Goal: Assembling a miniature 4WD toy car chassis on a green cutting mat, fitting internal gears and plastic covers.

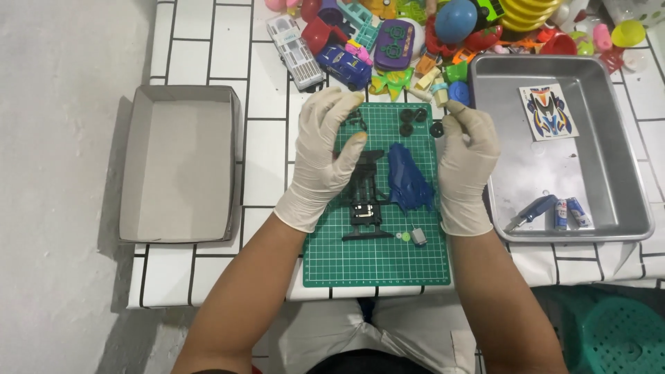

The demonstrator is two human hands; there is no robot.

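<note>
Gloved hands over toy car parts on green mat (377, 260).
Left hand (322, 156) grip clamped on black frame (364, 187); right hand (467, 156) grip pinched together at mat's right edge, beside blue shell (409, 179).

An empty grey cardboard box (179, 163) sits open on the white tiled tabletop (267, 149), at its left edge. At the right, a metal tray (547, 166) holds a sticker sheet (548, 112) near its far end, and a blue-handled screwdriver (531, 211) just beside two small batteries (569, 213) at its near end. Along the far edge lies a heap of toys (443, 34) (a blue toy car (344, 66), a white toy bus (296, 52), a purple case (394, 43), a blue egg (456, 19) and a yellow stacked piece (530, 12) among them), while a teal plastic stool (620, 332) stands on the floor at lower right.
</note>
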